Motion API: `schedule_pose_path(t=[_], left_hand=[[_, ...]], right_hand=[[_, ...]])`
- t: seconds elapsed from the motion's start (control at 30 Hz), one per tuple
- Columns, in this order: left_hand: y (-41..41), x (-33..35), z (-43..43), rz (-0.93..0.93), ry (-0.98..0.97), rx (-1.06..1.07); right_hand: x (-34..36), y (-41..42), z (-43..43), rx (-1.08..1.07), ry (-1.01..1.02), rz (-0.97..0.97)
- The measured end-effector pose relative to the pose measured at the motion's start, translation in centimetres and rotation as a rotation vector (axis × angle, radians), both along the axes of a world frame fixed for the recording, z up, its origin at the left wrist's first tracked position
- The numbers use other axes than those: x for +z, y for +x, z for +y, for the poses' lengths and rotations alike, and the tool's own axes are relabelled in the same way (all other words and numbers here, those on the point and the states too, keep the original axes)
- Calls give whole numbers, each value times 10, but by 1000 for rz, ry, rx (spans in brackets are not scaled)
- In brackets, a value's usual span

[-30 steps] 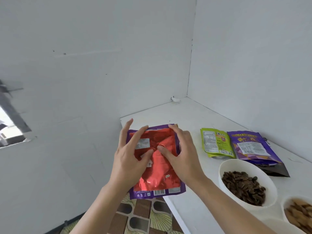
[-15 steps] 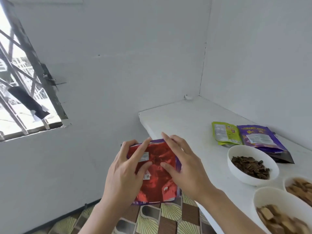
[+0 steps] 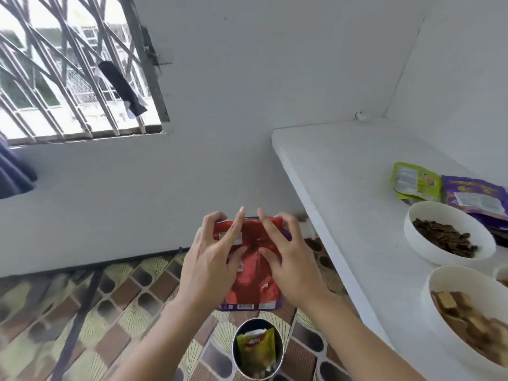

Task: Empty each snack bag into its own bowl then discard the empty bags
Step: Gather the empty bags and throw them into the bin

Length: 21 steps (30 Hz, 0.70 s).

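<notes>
A red and purple snack bag [image 3: 251, 273] hangs over the tiled floor, left of the white counter [image 3: 354, 193]. My left hand [image 3: 211, 259] grips its left side, thumb on the front. My right hand [image 3: 288, 259] grips its right side the same way, and the bag creases between them. Straight below stands a round bin [image 3: 279, 361] with a yellow empty bag [image 3: 255, 350] inside. On the counter are a green bag [image 3: 415, 182] and a purple bag [image 3: 475, 199], a bowl of dark seeds [image 3: 445, 235] and a bowl of brown pieces [image 3: 467, 314].
A third bowl [image 3: 501, 274] shows only its edge at the far right. A barred window [image 3: 74, 67] is in the wall at upper left. The counter's front edge runs diagonally just right of my right hand. Patterned tiles [image 3: 82, 325] cover the floor.
Both hands have carried the red bag off the counter, leftwards and down over the floor. The view has swung left, and the bin with the yellow bag has come into sight.
</notes>
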<state>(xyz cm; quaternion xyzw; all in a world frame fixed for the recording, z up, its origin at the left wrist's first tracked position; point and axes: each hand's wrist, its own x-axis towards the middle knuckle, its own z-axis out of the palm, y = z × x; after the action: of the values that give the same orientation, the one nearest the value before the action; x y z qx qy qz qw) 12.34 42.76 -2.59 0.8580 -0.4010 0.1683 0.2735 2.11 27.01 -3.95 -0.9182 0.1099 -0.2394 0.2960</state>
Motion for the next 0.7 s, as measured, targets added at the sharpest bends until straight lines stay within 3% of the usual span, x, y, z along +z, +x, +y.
schedule_pose_path(t=[0.33, 0.7], left_hand=[[-2, -121, -10, 159, 85, 138], [16, -398, -35, 378, 71, 123]], right_hand=[[-114, 18, 1, -84, -7, 156], [-375, 40, -14, -154, -56, 265]])
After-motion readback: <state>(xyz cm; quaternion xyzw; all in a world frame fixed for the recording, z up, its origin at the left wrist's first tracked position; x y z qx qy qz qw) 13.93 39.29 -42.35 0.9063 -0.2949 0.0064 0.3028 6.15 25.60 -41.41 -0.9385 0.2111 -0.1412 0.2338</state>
